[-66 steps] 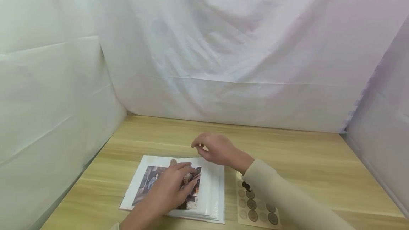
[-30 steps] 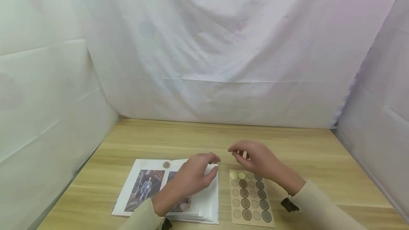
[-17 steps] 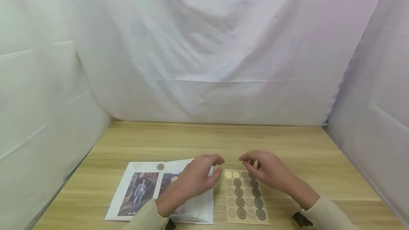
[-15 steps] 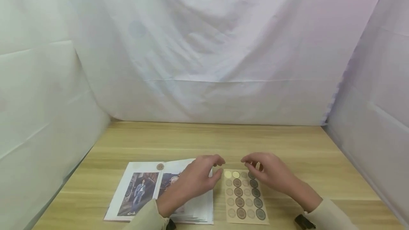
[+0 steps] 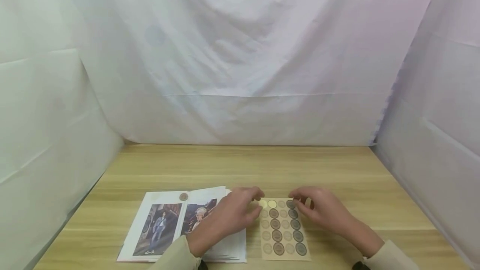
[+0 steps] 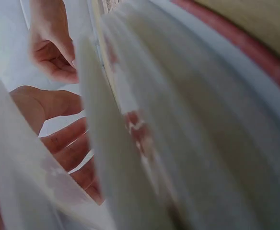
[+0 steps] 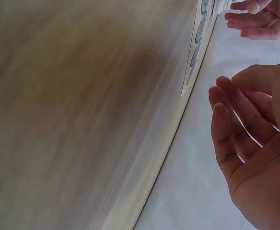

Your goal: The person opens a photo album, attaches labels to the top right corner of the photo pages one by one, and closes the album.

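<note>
A tan sheet of round stickers (image 5: 282,236) lies on the table, with two lighter yellowish spots in its top row. My left hand (image 5: 229,211) is over the right side of an open photo album (image 5: 159,197), its fingertips by the sheet's upper-left corner. In the left wrist view, album pages (image 6: 94,129) partly hide this hand's fingers. Near the sheet's upper-right corner is my right hand (image 5: 323,207), fingers loosely bent. Nothing shows between its fingers (image 7: 221,127) in the right wrist view. One round brown sticker (image 5: 183,196) sits at the top of the album's centre fold.
The album shows two photos, a left photo (image 5: 159,228) and a right photo (image 5: 198,215) partly covered by the left hand. White cloth (image 5: 240,61) hangs behind the wooden table (image 5: 240,161) and along both sides.
Both hands have moved from the album toward the sticker sheet; the left hand had rested on the right photo. My right hand has come down to the sheet's upper-right corner. The view has shifted.
</note>
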A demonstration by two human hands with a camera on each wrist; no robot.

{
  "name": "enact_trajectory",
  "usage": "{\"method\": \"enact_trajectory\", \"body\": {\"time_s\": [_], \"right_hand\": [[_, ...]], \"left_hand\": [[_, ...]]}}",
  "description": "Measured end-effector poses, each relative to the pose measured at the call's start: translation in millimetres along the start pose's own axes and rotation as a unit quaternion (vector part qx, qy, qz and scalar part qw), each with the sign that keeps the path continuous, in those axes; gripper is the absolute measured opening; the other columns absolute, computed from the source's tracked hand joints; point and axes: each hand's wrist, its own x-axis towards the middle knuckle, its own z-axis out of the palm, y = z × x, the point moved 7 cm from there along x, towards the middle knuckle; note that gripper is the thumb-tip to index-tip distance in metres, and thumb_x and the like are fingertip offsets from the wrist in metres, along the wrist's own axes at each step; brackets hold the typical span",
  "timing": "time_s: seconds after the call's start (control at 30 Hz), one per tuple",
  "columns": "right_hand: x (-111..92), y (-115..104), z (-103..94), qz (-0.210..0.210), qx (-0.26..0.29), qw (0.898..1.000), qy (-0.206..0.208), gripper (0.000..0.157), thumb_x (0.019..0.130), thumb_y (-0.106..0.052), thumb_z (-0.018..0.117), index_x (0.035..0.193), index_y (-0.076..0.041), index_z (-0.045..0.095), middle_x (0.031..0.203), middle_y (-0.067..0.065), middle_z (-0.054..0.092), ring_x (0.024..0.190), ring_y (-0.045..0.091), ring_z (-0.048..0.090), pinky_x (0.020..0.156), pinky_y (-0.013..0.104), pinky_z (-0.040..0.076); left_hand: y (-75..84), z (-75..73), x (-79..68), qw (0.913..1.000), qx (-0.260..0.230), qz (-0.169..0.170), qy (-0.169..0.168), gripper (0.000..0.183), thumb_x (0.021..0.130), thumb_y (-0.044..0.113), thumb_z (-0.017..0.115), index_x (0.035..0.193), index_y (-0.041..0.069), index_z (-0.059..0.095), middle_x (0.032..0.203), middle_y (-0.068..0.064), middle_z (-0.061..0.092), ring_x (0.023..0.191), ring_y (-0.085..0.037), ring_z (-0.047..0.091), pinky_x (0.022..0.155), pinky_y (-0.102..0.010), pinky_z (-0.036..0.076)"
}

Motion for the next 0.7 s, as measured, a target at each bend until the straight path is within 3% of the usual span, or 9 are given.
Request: {"method": "enact_trajectory", "body": {"time_s": [0.23,0.47,0.7], "right_hand": [[-0.6,6.1,7.9,0.034,-0.025,0.999,-0.014,0.022,0.092,-0.015,0.085,0.113,-0.017,0.080,0.098,-0.009,0.078,0.084,0.000,0.066,0.068,0.021,0.059],[-3.3,12.6,18.4,0.063,-0.084,0.994,-0.040,0.047,0.090,-0.042,0.088,0.127,-0.017,0.074,0.123,-0.004,0.075,0.114,0.017,0.072,0.100,0.045,0.063],[-6.6,17.0,17.2,0.094,-0.074,0.991,-0.063,0.065,0.087,-0.059,0.086,0.133,-0.016,0.072,0.133,0.000,0.071,0.127,0.025,0.067,0.110,0.053,0.058]], "left_hand": [[-1.2,6.6,-1.3,0.9999,0.003,-0.009,-0.009,0.031,0.096,0.018,0.078,0.127,0.015,0.075,0.121,-0.002,0.081,0.109,-0.018,0.077,0.083,-0.027,0.063],[-4.5,13.9,-4.1,0.9992,0.024,-0.024,-0.021,0.045,0.090,0.029,0.087,0.130,0.015,0.073,0.131,-0.007,0.076,0.115,-0.023,0.074,0.088,-0.037,0.065],[-5.2,19.2,1.5,0.9970,0.071,-0.018,-0.024,0.063,0.087,0.046,0.089,0.137,0.011,0.071,0.139,-0.011,0.072,0.127,-0.029,0.069,0.101,-0.045,0.063]]}}
